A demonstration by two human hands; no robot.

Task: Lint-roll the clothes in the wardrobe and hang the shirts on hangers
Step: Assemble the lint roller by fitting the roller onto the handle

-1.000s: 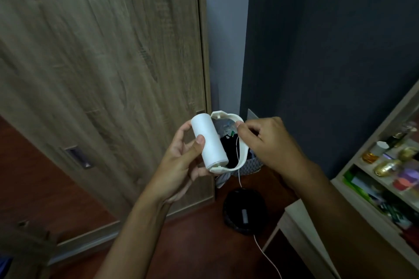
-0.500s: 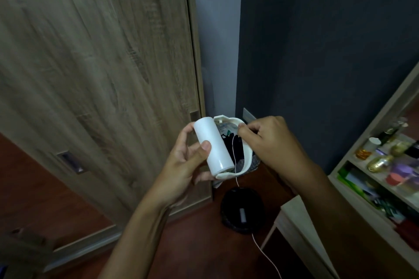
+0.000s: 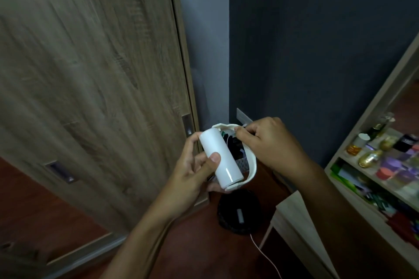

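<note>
A white lint roller (image 3: 221, 158) is held at chest height in front of me, its cylinder tilted with the lower end toward the right. My left hand (image 3: 195, 170) wraps the cylinder from the left, thumb on its front. My right hand (image 3: 272, 142) pinches the curved white frame (image 3: 250, 165) that arcs around the roller's right side. The wooden wardrobe (image 3: 90, 75) stands to the left with its sliding doors closed, so no clothes or hangers are visible.
A dark wall (image 3: 317, 41) faces me. On the floor below the hands sit a black round device (image 3: 239, 213) with a white cable (image 3: 265, 258) and a basket partly hidden behind the roller. At the right stands a shelf (image 3: 385, 165) with bottles and small jars.
Both hands with the roller have stayed together and drifted slightly lower and to the right in view; the view has shifted so the wardrobe edge sits further left.
</note>
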